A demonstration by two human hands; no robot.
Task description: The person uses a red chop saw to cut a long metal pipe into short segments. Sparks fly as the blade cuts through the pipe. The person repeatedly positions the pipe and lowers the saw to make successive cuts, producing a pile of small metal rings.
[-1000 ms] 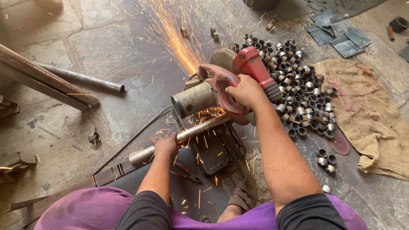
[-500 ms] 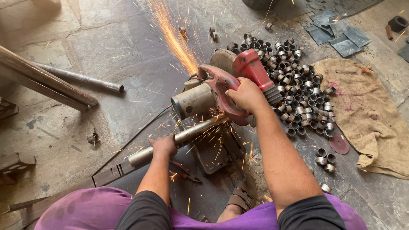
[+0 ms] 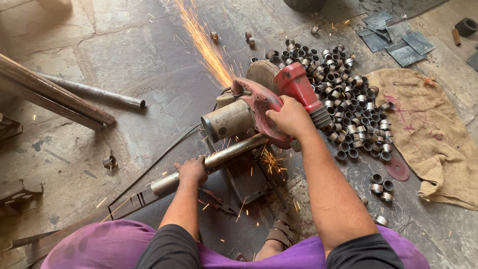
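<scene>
Saw [image 3: 264, 107] sits lower than half a second ago, spark jet still shooting up-left, new sparks under the blade. Right hand [image 3: 290, 118] wraps the saw handle; left hand [image 3: 191, 170] wraps the pipe [image 3: 209, 163], which lies across the saw base under the blade. Ring pile [image 3: 343, 104] crowds the saw's right edge, sack [image 3: 428, 129] beyond; left floor lies open up to the long pipes [image 3: 64, 94].
</scene>
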